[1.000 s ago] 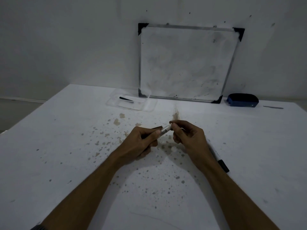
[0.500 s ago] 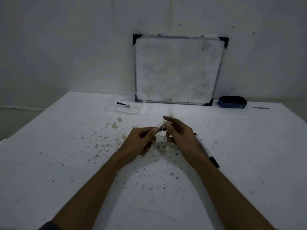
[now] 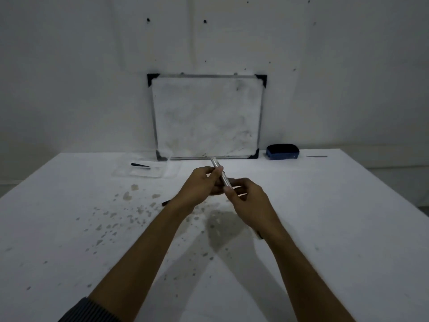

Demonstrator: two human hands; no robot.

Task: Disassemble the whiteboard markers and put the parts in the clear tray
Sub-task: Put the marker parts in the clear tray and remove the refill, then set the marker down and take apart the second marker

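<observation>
Both hands meet above the middle of the white table [image 3: 336,217]. A pale, silvery marker tube [image 3: 220,173] points up and away between them. My left hand [image 3: 199,189] pinches the tube near its upper half. My right hand [image 3: 248,201] grips its lower end. A small black piece [image 3: 165,202] shows on the table just left of my left wrist. The clear tray [image 3: 139,171] lies at the back left and holds one black marker part [image 3: 140,165]. Another black marker [image 3: 260,235] is mostly hidden under my right forearm.
A small whiteboard [image 3: 207,117] leans on the wall at the table's far edge. A blue eraser [image 3: 282,152] sits to its right, with a thin grey strip [image 3: 316,156] beyond. Brownish stains [image 3: 130,205] speckle the table left of my hands.
The tube has come further out and now tilts upward between my hands. Both hands rose and shifted toward the whiteboard. A black piece now shows on the table by my left wrist.
</observation>
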